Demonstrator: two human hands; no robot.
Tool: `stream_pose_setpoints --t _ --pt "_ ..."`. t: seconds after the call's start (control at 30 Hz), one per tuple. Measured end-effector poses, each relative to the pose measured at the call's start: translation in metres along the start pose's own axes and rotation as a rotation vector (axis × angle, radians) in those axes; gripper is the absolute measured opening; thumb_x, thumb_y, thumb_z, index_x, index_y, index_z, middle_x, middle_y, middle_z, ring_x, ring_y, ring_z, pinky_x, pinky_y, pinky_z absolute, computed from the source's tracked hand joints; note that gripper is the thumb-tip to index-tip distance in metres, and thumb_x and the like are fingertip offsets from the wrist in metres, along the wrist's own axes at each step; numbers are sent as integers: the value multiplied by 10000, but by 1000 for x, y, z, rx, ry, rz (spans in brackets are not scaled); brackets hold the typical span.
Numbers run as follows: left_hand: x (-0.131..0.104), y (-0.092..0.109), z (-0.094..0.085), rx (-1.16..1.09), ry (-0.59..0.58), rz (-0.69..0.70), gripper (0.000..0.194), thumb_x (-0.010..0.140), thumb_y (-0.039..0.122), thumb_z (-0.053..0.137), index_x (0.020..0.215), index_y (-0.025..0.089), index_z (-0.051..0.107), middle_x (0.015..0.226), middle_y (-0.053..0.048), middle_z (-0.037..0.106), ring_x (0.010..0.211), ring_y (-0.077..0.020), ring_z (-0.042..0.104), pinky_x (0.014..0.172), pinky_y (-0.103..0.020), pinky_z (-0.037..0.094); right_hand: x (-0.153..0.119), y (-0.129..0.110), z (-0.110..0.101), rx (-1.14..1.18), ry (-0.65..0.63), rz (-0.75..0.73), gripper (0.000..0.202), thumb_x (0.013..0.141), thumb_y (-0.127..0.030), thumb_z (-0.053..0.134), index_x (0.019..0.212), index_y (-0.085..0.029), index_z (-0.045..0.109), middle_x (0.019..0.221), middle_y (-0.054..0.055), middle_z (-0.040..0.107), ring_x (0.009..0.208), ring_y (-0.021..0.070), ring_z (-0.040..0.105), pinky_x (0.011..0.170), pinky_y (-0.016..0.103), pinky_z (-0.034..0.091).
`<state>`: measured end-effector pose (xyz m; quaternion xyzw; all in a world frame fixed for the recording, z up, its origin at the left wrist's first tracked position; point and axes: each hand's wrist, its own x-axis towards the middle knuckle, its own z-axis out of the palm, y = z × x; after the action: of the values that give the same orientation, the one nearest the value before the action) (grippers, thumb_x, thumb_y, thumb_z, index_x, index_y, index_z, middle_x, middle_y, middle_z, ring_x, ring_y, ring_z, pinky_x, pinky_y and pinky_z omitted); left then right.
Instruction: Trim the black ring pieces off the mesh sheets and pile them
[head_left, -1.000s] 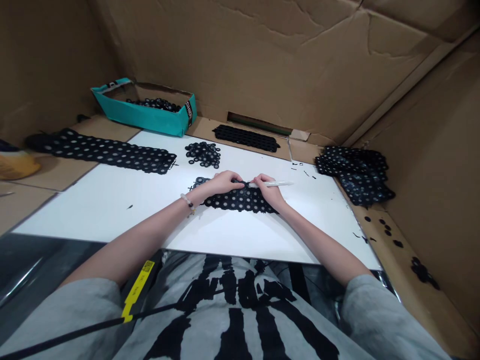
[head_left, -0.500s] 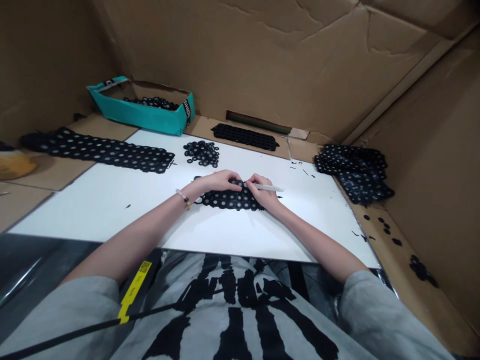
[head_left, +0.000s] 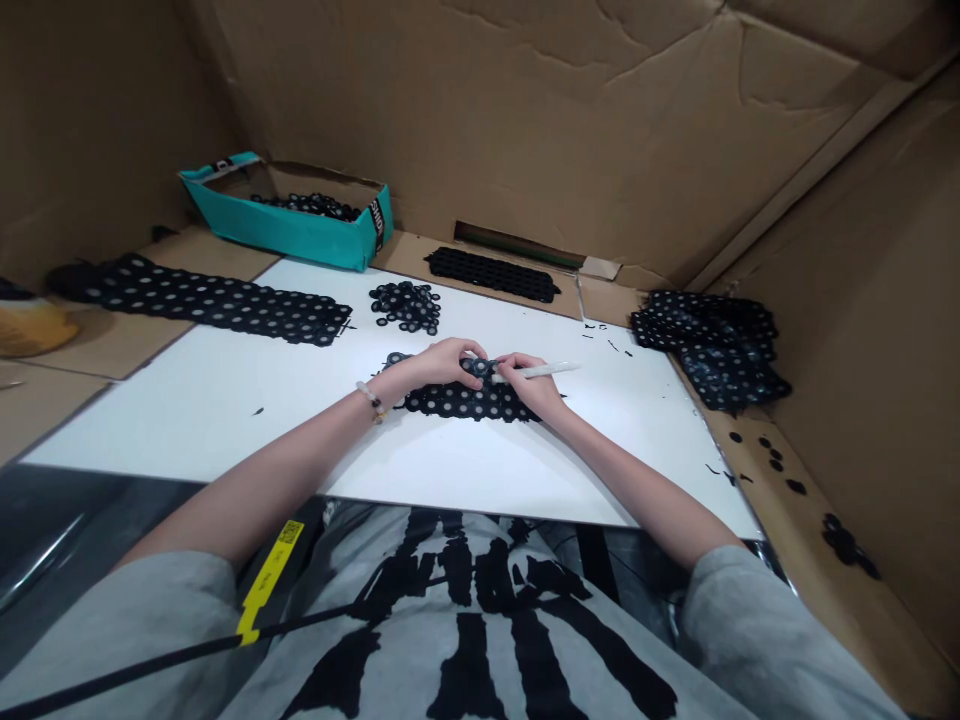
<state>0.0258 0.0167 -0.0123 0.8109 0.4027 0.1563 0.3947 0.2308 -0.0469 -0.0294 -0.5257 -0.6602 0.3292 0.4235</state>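
Note:
A black strip with rows of pale round spots (head_left: 465, 402) lies on the white board (head_left: 420, 460) in front of me. My left hand (head_left: 450, 364) rests over its upper edge, thumb and fingers curled round a piece of the black material. My right hand (head_left: 531, 381) is closed round a slim white pen-like tool (head_left: 555, 369), whose tip points left toward my left fingertips. Part of the strip is hidden under both hands.
Loose black rings (head_left: 406, 306) lie behind my left hand. A teal box (head_left: 289, 235) holds more rings. Spotted strips lie left (head_left: 225, 302) and right (head_left: 712, 335); a dark strip (head_left: 491, 274) lies at the back, between cardboard walls.
My left thumb and fingers have parted slightly, and a spotted bit of the material now shows between them. The white tool's angle has changed a little, and my right hand has shifted slightly right.

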Motion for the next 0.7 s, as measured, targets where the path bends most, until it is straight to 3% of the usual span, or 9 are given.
stream_pose_setpoints --t 0.23,0.37,0.5,0.7 --pt "-1 1 1 -114 -14 -31 568 583 398 780 1111 211 688 1202 -67 707 1210 -295 588 1011 -341 437 -2 -1 2 -63 21 -80 259 840 -428 560 671 -232 561 963 32 745 952 231 674 935 374 463" --pt "-1 2 -2 -198 -55 -18 576 598 391 777 1140 215 692 1237 -54 703 1230 -277 579 1028 -327 426 -6 -4 7 -233 45 -140 216 876 -401 536 733 -240 565 980 36 733 971 230 653 959 389 439" --pt "-3 5 -6 -175 -87 -10 576 615 388 768 1159 212 695 1245 -48 701 1208 -272 586 1010 -323 434 -7 -8 8 -371 38 -129 189 903 -375 519 779 -249 587 938 34 719 978 233 630 956 391 421" --pt "-4 7 -10 -238 -123 -11 580 614 394 775 1165 228 697 1265 -40 688 1195 -257 585 1014 -317 418 -5 -12 5 -395 30 -131 236 922 -393 495 758 -244 578 851 23 696 882 220 620 917 373 417"
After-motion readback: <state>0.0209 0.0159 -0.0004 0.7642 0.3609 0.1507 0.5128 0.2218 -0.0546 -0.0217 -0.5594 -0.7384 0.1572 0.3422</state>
